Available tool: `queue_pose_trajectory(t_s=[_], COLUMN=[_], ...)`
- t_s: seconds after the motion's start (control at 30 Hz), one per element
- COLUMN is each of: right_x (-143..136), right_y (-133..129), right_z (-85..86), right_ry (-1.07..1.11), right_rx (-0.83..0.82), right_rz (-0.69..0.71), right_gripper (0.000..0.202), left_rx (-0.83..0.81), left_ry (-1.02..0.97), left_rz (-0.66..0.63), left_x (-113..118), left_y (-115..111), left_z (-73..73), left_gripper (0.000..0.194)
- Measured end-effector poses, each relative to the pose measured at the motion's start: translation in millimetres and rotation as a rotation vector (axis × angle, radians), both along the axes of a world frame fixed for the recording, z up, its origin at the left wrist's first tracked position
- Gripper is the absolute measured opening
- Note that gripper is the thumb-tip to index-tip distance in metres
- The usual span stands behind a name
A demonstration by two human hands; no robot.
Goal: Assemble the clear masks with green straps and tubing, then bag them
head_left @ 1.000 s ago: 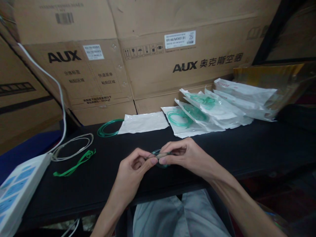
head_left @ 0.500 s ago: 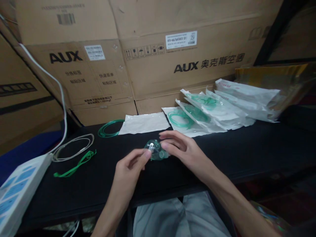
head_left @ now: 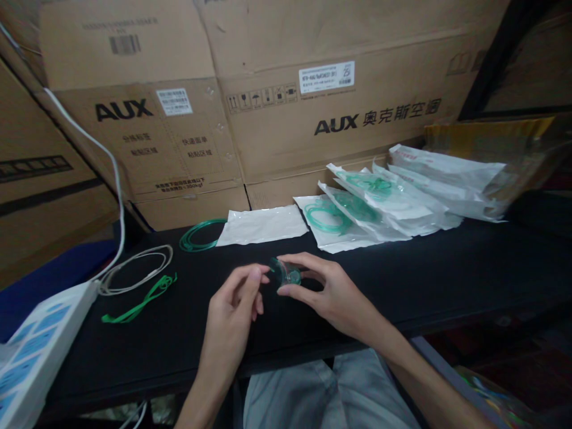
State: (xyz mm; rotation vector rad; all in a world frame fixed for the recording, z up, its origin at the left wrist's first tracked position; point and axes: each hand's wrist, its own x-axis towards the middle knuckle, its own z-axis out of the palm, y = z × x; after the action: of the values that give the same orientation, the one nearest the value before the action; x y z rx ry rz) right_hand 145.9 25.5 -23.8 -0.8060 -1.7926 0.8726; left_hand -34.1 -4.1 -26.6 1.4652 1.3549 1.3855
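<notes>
A clear green oxygen mask [head_left: 288, 274] is held just above the black tabletop [head_left: 187, 342], between the thumb and fingers of my right hand [head_left: 328, 279]. The mask stands turned on its side, with its rim toward the left. Close beside that rim is my left hand [head_left: 236, 292], thumb and forefinger pinched together. Anything between those fingertips is too small to make out. A flat white pouch [head_left: 264, 225] lies behind the hands, next to a coil of green tubing [head_left: 192, 236].
Several white packs with green tubing [head_left: 353, 205] lean in a row at the back right. To the left are a green strap [head_left: 140, 302], a looped pale cord [head_left: 134, 268] and a white power strip [head_left: 49, 339]. Cardboard boxes [head_left: 268, 143] wall off the back.
The mask has been turned from facing up to on its side in my right hand. My left fingers have come off its left part and drawn slightly away.
</notes>
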Motion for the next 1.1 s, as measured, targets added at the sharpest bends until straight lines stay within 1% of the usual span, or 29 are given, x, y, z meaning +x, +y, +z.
queue_pose_trajectory(t_s=[0.07, 0.17, 0.23, 0.33, 0.43, 0.53, 0.6, 0.63, 0.73, 0.8, 1.0, 1.1], right_x=[3, 2, 0, -2, -2, -2, -4, -5, -10, -13, -17, -17], right_y=[1, 1, 0, 0, -2, -6, -9, -11, -14, -15, -14, -15], right_z=[0.9, -1.0, -3.4, -4.9, -2.1, 2.9, 5.2, 5.6, 4.9, 3.2, -3.5, -6.0], right_ry=[0.051, 0.143, 0.21, 0.29, 0.326, 0.292, 0.22, 0.172, 0.024, -0.025, -0.049, -0.095], right_rx=[-0.089, -0.154, -0.181, -0.254, -0.318, -0.295, -0.214, -0.154, 0.047, 0.144, 0.266, 0.322], right_rz=[0.094, 0.236, 0.294, 0.326, 0.322, 0.315, 0.273, 0.222, 0.007, -0.082, -0.182, -0.197], right_gripper=[0.04, 0.044, 0.045, 0.042, 0.039, 0.038, 0.04, 0.038, 0.024, 0.015, 0.013, 0.013], left_rx=[0.028, 0.057, 0.083, 0.1, 0.091, 0.1, 0.109, 0.112, 0.115, 0.114, 0.11, 0.109], left_ry=[-0.017, -0.005, 0.012, 0.012, 0.002, -0.012, -0.025, -0.032, -0.043, -0.039, -0.019, -0.025], left_rz=[0.066, 0.03, 0.011, 0.017, 0.025, 0.088, 0.145, 0.167, 0.192, 0.184, 0.131, 0.129], left_x=[0, 1, 1, 2, 1, 0, 0, 0, 0, 1, 4, 5], left_y=[1, 2, 2, 1, 0, -1, -2, -2, -2, -1, -1, -2], left_z=[-0.9, -1.9, -1.9, -1.6, -1.7, -2.7, -3.6, -4.1, -4.7, -4.6, -3.3, -1.4], left_gripper=[0.034, 0.032, 0.027, 0.023, 0.022, 0.022, 0.024, 0.025, 0.026, 0.026, 0.024, 0.024])
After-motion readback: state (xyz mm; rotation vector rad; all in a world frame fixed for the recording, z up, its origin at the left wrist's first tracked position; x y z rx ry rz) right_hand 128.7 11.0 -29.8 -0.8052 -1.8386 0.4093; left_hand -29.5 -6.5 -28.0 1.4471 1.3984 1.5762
